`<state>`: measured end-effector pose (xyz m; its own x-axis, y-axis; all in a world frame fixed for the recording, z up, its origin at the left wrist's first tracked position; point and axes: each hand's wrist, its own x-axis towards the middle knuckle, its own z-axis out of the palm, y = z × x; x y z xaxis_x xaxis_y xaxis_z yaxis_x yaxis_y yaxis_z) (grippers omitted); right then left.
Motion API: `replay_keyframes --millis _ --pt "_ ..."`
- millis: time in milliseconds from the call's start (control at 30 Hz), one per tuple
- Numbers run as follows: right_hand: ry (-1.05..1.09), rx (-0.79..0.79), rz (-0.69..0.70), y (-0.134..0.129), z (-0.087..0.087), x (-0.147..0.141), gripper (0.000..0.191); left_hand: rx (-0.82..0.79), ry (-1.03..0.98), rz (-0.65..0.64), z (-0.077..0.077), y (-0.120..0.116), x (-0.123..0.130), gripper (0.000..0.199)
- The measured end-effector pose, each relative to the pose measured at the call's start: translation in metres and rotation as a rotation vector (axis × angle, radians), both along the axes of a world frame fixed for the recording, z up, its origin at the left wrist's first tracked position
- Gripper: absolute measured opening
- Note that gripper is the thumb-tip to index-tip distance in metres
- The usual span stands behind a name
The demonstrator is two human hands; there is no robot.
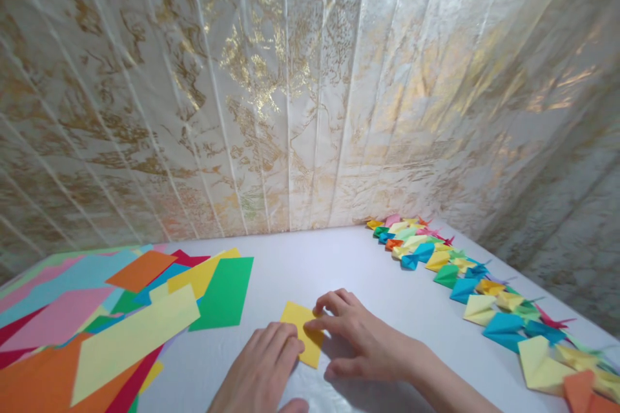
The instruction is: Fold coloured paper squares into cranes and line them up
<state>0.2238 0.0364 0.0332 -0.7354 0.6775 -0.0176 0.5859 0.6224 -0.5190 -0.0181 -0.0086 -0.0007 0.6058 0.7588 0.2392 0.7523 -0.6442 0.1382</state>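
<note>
A small yellow piece of paper [312, 347] lies flat on the white table in front of me, turned at a slant. My left hand [261, 361] rests over its left edge, fingers held close together and stretched across it, the thumb apart and lower. From the other side my right hand [363, 339] touches the paper's right part with its fingertips; its fingers are bent and spread, and the thumb stays off to the paper's right. Parts of the paper are hidden under both hands. Neither hand grips it.
Loose coloured paper sheets [138, 342] overlap across the table's left side, a green sheet [225, 293] nearest the middle. Several rows of folded paper cranes [465, 289] line the right edge. A white and gold patterned curtain [300, 110] hangs behind the white table [295, 264].
</note>
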Motion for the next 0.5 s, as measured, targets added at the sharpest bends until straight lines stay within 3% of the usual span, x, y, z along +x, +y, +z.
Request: replay_keyframes --millis 100,267,500 --pt "-0.034 0.016 -0.021 -0.005 0.002 -0.003 0.063 -0.128 0.004 0.081 0.008 0.001 0.018 0.036" --pt "-0.037 0.037 -0.021 -0.009 0.002 -0.005 0.058 -0.128 0.015 0.113 0.020 0.003 0.029 0.018" --pt "0.036 0.080 -0.031 -0.008 -0.004 -0.008 0.055 -0.080 -0.024 0.122 0.011 0.000 0.032 0.015"
